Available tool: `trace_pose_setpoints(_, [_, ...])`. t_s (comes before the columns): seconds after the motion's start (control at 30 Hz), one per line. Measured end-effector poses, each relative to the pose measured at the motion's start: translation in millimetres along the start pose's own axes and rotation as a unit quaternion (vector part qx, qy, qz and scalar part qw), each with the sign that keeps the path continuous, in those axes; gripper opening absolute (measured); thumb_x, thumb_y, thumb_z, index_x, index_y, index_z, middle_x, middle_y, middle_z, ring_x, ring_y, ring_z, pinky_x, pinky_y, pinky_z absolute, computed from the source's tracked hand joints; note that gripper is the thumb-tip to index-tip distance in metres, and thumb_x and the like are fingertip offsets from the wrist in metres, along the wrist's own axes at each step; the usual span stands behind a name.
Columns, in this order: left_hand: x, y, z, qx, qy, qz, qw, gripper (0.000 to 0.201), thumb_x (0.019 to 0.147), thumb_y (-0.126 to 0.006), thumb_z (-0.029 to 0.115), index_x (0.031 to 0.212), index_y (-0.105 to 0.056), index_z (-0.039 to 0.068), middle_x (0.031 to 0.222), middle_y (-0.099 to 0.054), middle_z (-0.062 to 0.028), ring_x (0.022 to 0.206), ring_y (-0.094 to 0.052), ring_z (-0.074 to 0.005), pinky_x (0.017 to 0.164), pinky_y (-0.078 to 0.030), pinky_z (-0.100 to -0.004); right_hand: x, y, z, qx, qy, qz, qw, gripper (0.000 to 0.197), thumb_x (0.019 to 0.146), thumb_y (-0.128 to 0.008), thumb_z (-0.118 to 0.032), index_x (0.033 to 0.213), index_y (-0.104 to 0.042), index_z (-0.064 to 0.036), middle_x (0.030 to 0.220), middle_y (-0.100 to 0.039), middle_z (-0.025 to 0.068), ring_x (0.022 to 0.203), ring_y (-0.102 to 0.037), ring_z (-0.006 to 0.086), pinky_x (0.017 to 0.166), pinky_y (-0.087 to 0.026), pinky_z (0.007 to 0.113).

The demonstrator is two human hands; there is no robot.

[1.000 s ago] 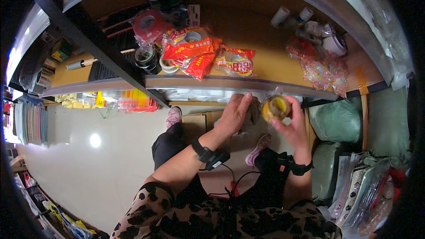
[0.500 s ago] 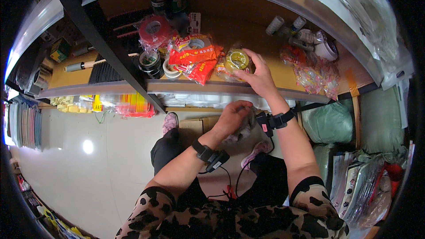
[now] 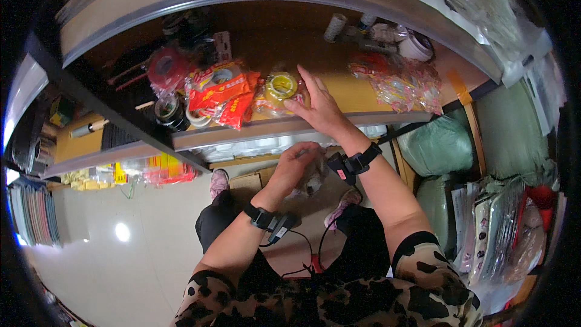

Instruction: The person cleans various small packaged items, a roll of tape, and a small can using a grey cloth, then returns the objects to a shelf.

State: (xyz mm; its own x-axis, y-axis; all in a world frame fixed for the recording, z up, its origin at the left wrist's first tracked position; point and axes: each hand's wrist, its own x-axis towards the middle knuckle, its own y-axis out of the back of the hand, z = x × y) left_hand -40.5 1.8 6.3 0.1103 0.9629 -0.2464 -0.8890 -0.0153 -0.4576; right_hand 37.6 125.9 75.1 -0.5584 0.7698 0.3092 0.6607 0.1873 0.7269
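A yellow tape roll (image 3: 281,86) in clear wrapping lies on the wooden shelf. My right hand (image 3: 321,106) is just right of it, fingers straight and apart, thumb tip by the roll's lower right edge. Below the shelf edge, my left hand (image 3: 293,168) is closed on a crumpled clear plastic packet (image 3: 313,180); its contents are too blurred to make out. Left of the yellow roll are orange-red packets with a tape roll (image 3: 221,77) inside, a white roll (image 3: 197,116), black tape rolls (image 3: 170,112) and a wrapped red roll (image 3: 167,68).
A heap of small wrapped items (image 3: 405,88) and a white tub (image 3: 416,46) sit at the shelf's right. A dark upright post (image 3: 115,114) crosses the left. Green plastic-wrapped bundles (image 3: 440,142) are at the right, with packaged goods (image 3: 496,230) nearer. A cardboard box (image 3: 245,182) stands below.
The view has shifted, so the shelf sits further left. My right hand's fingers have straightened and come off the yellow tape roll's top. My left hand keeps its plastic packet.
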Motion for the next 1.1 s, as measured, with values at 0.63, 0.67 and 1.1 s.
trace_pose_setpoints(0.63, [4, 0, 5, -0.106, 0.052, -0.014, 0.993, 0.019, 0.085, -0.046, 0.005, 0.101, -0.055, 0.004, 0.09, -0.053, 0.0014, 0.082, -0.047, -0.0077, 0.076, -0.038, -0.0202, 132, 102, 136, -0.07, -0.178, 0.117, 0.975, 0.049, 0.081, -0.055, -0.037, 0.12, -0.039, -0.0124, 0.121, -0.042, 0.0052, 0.103, -0.043, 0.0189, 0.075, -0.044, 0.035])
trace_pose_setpoints(0.67, [4, 1, 6, -0.082, 0.049, -0.006, 0.995, 0.019, 0.085, -0.046, 0.005, 0.102, -0.055, 0.004, 0.09, -0.053, 0.0017, 0.082, -0.047, -0.0073, 0.077, -0.038, -0.0202, 137, 100, 144, -0.108, -0.186, 0.121, 0.969, 0.048, 0.081, -0.055, -0.036, 0.12, -0.039, -0.0122, 0.12, -0.042, 0.0054, 0.103, -0.044, 0.019, 0.076, -0.044, 0.035])
trace_pose_setpoints(1.1, [4, 1, 6, -0.129, 0.069, 0.023, 0.989, 0.031, 0.078, -0.053, 0.001, 0.109, -0.049, 0.002, 0.099, -0.054, -0.0059, 0.088, -0.053, -0.0153, 0.076, -0.044, -0.0259, 113, 108, 185, 0.072, -0.156, 0.201, 0.964, 0.041, 0.086, -0.048, -0.032, 0.119, -0.04, -0.0095, 0.117, -0.046, 0.0072, 0.104, -0.045, 0.0204, 0.08, -0.044, 0.039])
